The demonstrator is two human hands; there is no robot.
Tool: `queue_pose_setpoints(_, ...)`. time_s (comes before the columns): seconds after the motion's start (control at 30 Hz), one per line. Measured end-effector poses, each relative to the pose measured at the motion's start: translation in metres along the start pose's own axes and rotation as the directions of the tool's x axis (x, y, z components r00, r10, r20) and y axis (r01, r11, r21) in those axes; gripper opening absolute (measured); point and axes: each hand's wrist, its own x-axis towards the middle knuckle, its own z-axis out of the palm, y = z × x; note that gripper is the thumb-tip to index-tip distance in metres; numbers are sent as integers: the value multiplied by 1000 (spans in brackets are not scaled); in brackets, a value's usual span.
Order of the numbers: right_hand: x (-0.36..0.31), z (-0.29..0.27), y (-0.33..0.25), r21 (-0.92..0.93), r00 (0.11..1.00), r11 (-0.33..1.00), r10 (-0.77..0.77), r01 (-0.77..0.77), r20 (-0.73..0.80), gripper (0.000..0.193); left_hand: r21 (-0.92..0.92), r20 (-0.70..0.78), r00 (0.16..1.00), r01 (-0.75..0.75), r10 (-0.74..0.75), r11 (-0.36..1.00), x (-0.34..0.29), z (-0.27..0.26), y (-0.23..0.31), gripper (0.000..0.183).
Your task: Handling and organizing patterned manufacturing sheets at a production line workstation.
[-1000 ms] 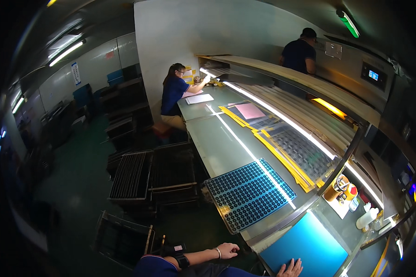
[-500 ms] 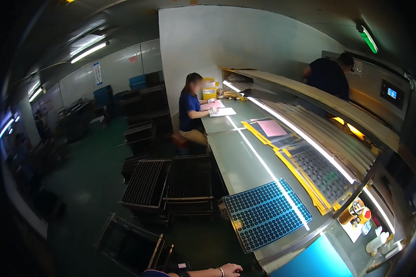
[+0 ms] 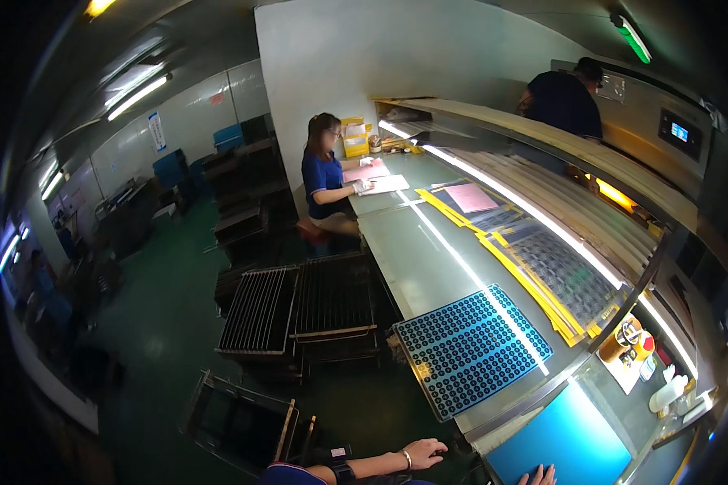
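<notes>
Blue panel (image 3: 562, 440) is staying on tabletop (image 3: 613, 402), R hand (image 3: 539, 475) reappearing w/ grip wide on near edge, prob. steadying, L hand (image 3: 425, 453) hanging loosely half-open

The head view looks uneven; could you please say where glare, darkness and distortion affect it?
Head view: a glare streak crosses the dotted blue panel and grey worktop; the plain blue sheet shines brightest toward its far edge; the slatted rack stands in shadow; corners go black and straight edges bow.
</notes>
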Motion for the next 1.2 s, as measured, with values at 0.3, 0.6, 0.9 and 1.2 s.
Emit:
queue_pose_setpoints(0.3, -8, 35, 21, 141, 989, 983, 130, -119, -72, 42, 291, -193, 971, -83, 144, 953, 22, -19, 24, 32)
queue_pose_setpoints(0.6, -21, 94, 48, 185, 983, 968, 182, -172, -40, 43, 750, -264, 950, 95, 165, 654, 65, -16, -4, 69)
queue_pose_setpoints(0.9, -20, 88, 52, 189, 979, 969, 178, -157, -100, 43, 867, -264, 920, 95, 290, 488, 91, -9, -13, 35)
queue_pose_setpoints(1.2, -19, 88, 52, 203, 980, 970, 163, -137, -116, 43, 829, -175, 967, 43, 185, 558, 86, -20, -4, 46)
